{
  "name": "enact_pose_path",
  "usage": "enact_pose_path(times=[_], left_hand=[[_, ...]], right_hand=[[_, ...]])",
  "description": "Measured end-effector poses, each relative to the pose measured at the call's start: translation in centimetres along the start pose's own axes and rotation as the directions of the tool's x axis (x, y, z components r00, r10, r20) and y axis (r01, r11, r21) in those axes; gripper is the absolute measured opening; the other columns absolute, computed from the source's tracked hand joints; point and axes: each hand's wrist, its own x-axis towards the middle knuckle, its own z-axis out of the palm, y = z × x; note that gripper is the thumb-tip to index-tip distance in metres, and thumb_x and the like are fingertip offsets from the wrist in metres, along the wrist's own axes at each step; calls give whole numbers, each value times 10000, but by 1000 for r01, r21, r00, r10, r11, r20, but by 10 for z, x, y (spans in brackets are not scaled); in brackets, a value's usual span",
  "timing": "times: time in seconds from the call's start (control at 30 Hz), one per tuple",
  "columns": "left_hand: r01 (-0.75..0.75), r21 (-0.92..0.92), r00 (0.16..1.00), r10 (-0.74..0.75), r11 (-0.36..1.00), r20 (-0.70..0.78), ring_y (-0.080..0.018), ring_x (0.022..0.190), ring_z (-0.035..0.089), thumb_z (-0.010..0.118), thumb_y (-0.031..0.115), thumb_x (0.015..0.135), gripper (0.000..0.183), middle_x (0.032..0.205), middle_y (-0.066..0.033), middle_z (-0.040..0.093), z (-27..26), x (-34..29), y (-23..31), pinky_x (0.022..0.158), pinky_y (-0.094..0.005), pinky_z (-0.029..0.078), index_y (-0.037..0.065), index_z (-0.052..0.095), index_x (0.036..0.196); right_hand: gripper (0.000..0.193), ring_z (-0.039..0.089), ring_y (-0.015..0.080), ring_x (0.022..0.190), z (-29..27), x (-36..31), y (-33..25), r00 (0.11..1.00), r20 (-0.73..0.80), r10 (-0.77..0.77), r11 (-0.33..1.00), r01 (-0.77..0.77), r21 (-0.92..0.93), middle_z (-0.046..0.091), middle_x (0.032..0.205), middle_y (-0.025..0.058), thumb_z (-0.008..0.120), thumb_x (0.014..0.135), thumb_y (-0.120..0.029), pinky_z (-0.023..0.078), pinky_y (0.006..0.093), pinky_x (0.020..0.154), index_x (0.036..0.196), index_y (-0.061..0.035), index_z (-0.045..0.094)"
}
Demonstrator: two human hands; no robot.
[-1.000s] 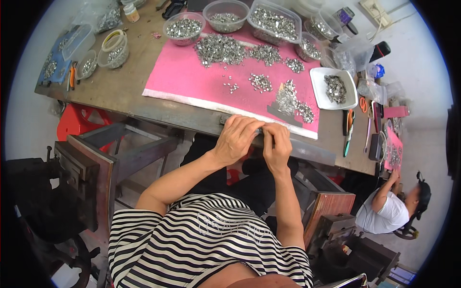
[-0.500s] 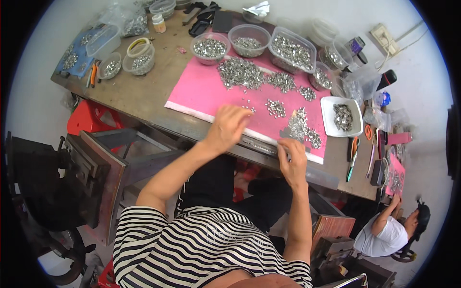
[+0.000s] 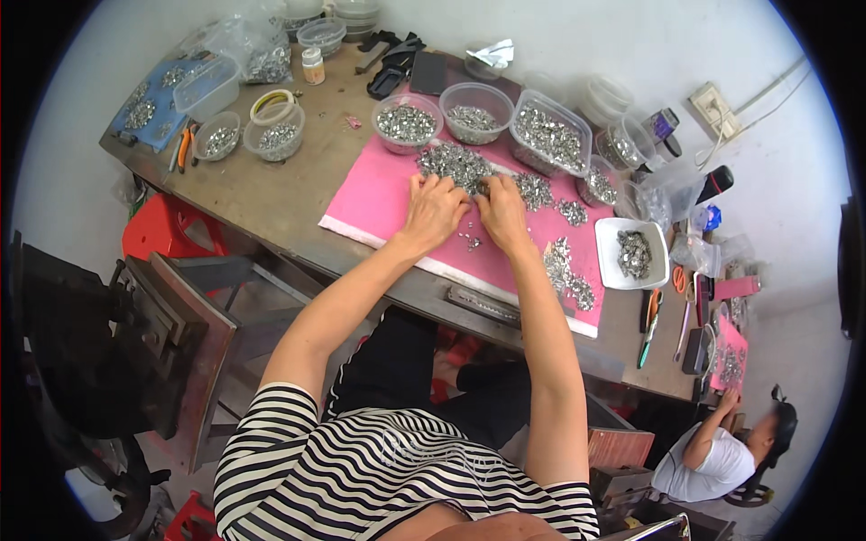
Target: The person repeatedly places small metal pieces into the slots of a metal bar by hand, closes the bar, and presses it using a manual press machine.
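Note:
A large pile of small shiny metal pieces (image 3: pixel 454 162) lies on a pink cloth (image 3: pixel 361 194) in front of me. My left hand (image 3: pixel 435 213) rests at the pile's near edge, fingers apart and bent down onto the pieces. Beside it, my right hand (image 3: pixel 502 211) touches the pile's right end with loosely curled fingers; its fingertips are partly hidden. A few loose pieces (image 3: pixel 471 242) lie on the cloth just below and between the hands. Smaller heaps of pieces (image 3: pixel 535 191) sit to the right, and a spread-out heap (image 3: pixel 561 266) lies near the cloth's front.
Clear plastic tubs (image 3: pixel 406 124) of metal pieces line the cloth's far edge. A white tray (image 3: pixel 606 252) with pieces stands at its right, scissors (image 3: pixel 678 279) beyond. Pliers (image 3: pixel 186 149) and a blue cloth (image 3: pixel 155 104) are at far left. A co-worker (image 3: pixel 713 460) sits at right.
Both hands have moved away from me, from the cloth's front edge to the large pile. The right hand has also shifted left, closer to the left hand.

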Motion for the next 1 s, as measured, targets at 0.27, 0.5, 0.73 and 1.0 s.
enact_pose_path(times=[0.27,0.5,0.73,1.0], left_hand=[[7,-204,993,-31,979,-114,-231,954,571,700,172,878,52,899,-24,621,-5,-2,3,931,-473,333,129,681,900],[-205,-250,957,248,946,154,-237,971,572,709,172,852,29,868,-27,592,-29,-32,36,1006,-512,335,145,700,856],[-181,-185,965,211,966,156,-253,994,569,730,171,833,62,884,-51,617,-26,-36,57,1002,-520,340,110,718,836],[-155,-249,947,215,956,237,-237,930,567,714,178,881,93,890,-33,632,-26,-39,61,990,-470,327,93,683,897]], right_hand=[[81,659,400,835,-4,3,2,999,-46,-17,990,24,139,657,924,206,668,876,-36,539,468,766,941,12,663],[126,676,300,769,-77,-66,-20,963,188,195,935,-240,261,667,895,179,731,856,-45,539,401,698,945,30,683],[110,655,312,769,-79,-108,-23,1000,6,29,966,-29,256,638,888,132,709,863,2,517,385,676,969,-20,690],[109,664,267,711,-96,-128,-22,991,-34,131,968,-121,221,658,839,135,714,861,11,528,351,651,966,6,683]])
